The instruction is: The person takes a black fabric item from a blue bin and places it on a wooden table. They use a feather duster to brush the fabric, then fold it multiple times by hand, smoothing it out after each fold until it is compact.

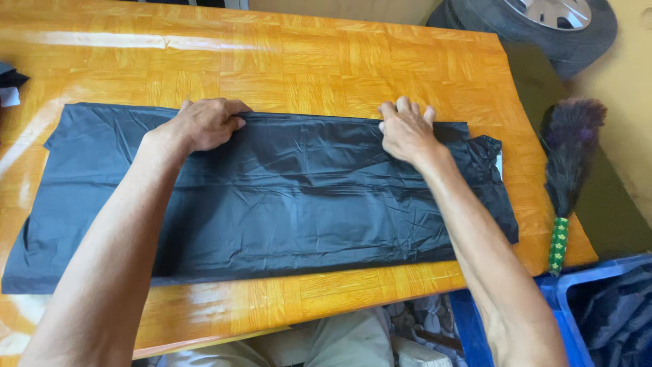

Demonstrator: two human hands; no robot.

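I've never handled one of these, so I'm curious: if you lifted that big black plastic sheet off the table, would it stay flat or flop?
The black plastic sheet would probably flop: it is thin, with fine creases all over. It looks light, lying flat on the wooden table. It may slide easily, since both it and the tabletop look glossy; the left hand and right hand press its far edge.

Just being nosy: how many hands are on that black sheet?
2. The left hand presses the black plastic sheet at its far edge, left of middle; the right hand presses the same edge further right. None seem hidden.
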